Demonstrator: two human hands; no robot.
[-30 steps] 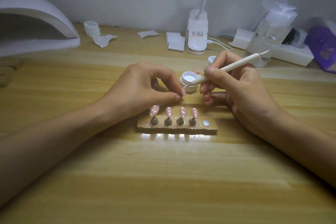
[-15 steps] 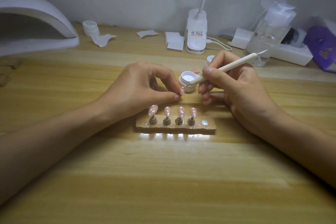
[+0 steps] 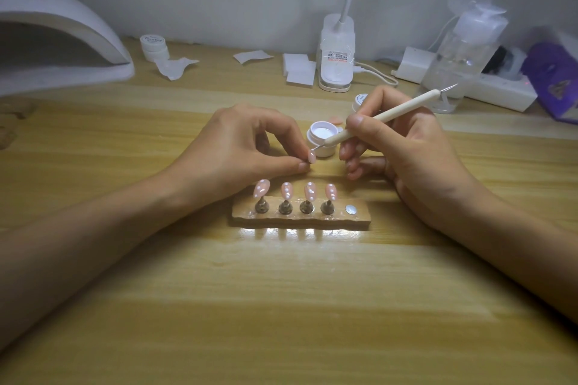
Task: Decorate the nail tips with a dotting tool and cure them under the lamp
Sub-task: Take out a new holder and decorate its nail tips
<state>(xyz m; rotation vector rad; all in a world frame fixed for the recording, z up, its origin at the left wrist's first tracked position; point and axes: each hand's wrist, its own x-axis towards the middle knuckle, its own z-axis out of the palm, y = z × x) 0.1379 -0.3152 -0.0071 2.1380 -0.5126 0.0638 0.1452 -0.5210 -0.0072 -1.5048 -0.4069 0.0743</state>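
Note:
My left hand (image 3: 237, 150) pinches a small pink nail tip (image 3: 311, 156) between thumb and forefinger, just above the wooden holder (image 3: 300, 218). My right hand (image 3: 403, 150) grips a cream dotting tool (image 3: 384, 117) like a pen; its lower point touches the held nail tip. Several pink nail tips with white dots (image 3: 295, 191) stand on metal pegs along the holder, and the rightmost peg spot shows a bare metal disc (image 3: 351, 209). An open white gel pot (image 3: 323, 137) sits right behind the tool's point. The white curing lamp (image 3: 59, 40) stands at the far left.
At the back of the wooden table are a closed white pot (image 3: 154, 46), paper scraps (image 3: 175, 67), white pads (image 3: 299, 69), a desk lamp base (image 3: 337, 53), a clear pump bottle (image 3: 463, 50), a power strip (image 3: 488, 87) and a purple bag (image 3: 553, 78).
The tool's lower point has stayed on the nail tip pinched in my left hand. Both hands keep almost the same places; only tiny shifts show.

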